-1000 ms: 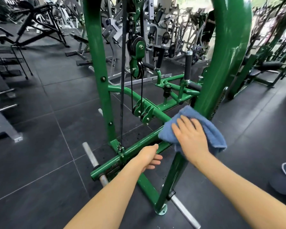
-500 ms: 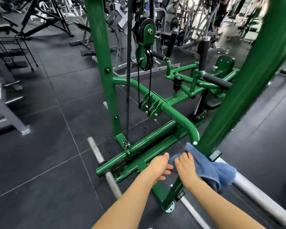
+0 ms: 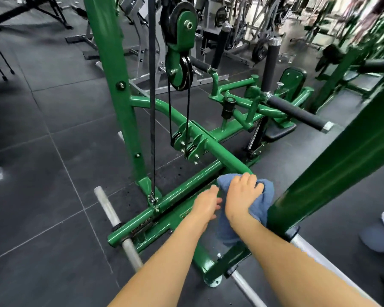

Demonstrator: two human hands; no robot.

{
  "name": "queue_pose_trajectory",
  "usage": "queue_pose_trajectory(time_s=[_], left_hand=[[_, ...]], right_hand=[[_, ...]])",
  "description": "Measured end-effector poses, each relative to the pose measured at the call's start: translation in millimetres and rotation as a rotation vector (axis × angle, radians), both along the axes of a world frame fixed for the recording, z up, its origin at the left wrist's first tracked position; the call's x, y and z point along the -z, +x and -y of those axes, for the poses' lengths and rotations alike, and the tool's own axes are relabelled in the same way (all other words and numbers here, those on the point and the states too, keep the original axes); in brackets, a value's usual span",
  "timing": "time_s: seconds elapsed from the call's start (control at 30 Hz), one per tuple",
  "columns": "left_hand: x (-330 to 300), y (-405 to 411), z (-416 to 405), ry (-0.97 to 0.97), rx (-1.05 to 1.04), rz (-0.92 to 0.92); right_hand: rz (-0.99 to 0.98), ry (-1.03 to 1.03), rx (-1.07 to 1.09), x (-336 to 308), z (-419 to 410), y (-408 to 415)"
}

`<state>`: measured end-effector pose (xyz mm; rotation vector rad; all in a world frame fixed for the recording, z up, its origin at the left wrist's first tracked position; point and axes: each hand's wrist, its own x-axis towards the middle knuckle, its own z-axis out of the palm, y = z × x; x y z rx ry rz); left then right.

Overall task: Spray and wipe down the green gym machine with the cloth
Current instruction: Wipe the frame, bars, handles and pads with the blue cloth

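Both hands are working low now: my right hand [image 3: 242,196] is sliding the cloth [image 3: 265,202] from the slanted post [image 3: 333,171] onto the curved bar [image 3: 222,154], fingers curled over it; my left hand [image 3: 205,204] is hanging loose, empty, so wiping is progressing.

A gym machine [image 3: 120,85] fills the middle of the view, standing on a tiled floor [image 3: 42,173]. At the centre, the right hand [image 3: 242,196] lies on a cloth [image 3: 266,196] draped over the machine's curved bar [image 3: 222,154]. The left hand [image 3: 205,204] sits just beside it at 9 o'clock, over a low rail [image 3: 186,187]. A pulley [image 3: 180,45] hangs at 12 o'clock. A padded handle [image 3: 297,113] lies at 2 o'clock. Other machines [image 3: 242,23] stand behind.
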<state>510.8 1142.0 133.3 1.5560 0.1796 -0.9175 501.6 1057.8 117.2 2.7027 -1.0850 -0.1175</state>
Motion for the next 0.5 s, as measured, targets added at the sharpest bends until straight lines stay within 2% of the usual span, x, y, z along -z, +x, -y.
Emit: queue_pose_trajectory(time_s=[0.1, 0.2, 0.27, 0.3, 0.4, 0.43, 0.5], left_hand=[[15, 6, 4, -0.002, 0.031, -0.043], [26, 19, 8, -0.012, 0.043, -0.062], [32, 29, 17, -0.010, 0.045, -0.035], [35, 32, 22, -0.010, 0.039, -0.025], [54, 38, 39, -0.044, 0.052, -0.043], [58, 38, 43, -0.051, 0.052, -0.074], [68, 39, 49, -0.068, 0.049, -0.126]], right_hand=[[0.153, 0.052, 0.115, -5, 17, 19], [0.356, -0.031, 0.141, -7, 45, 36], [0.394, 0.044, 0.183, 4, 51, 44], [0.327, 0.129, 0.269, 11, 52, 42], [-0.048, 0.307, 0.493, 50, 59, 38], [-0.133, 0.309, 0.505, 60, 61, 37], [-0.155, 0.225, 0.466, 72, 65, 41]])
